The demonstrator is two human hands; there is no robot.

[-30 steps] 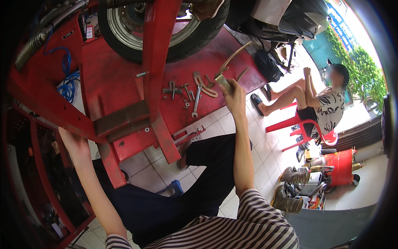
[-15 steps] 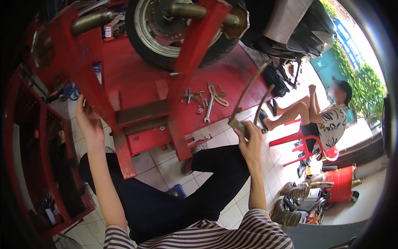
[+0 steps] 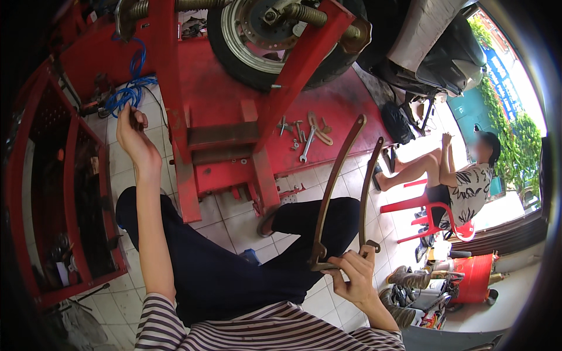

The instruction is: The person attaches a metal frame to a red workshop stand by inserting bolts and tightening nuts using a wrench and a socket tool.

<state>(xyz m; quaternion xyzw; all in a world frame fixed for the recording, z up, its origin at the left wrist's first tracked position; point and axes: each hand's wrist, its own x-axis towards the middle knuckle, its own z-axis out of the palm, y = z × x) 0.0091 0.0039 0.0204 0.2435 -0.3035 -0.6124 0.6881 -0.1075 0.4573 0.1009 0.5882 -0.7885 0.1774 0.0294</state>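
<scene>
My left hand [image 3: 133,131] is raised left of the red stand [image 3: 287,70], just in front of a coiled blue hose [image 3: 130,93], fingers loosely curled apart and nothing visible in them. Low at the right, my right hand [image 3: 351,275] grips a forked metal bracket [image 3: 331,193] by its base, the two long curved arms pointing up. Under the stand's wheel [image 3: 246,64], a red platform [image 3: 351,99] holds a wrench [image 3: 308,146], a slotted brass-coloured plate [image 3: 322,131] and several loose bolts and nuts [image 3: 297,137].
A seated person [image 3: 468,181] is at the right on a red chair [image 3: 421,210], beside a motorbike [image 3: 433,52] further back. Boots [image 3: 410,278] and a red barrel [image 3: 471,275] stand lower right. A red tool cart [image 3: 76,193] is on the left; tiled floor [image 3: 216,216] lies beneath me.
My right hand has moved down toward me with the bracket, now held more upright. My left hand has come away from the stand's frame and risen. The view has shifted.
</scene>
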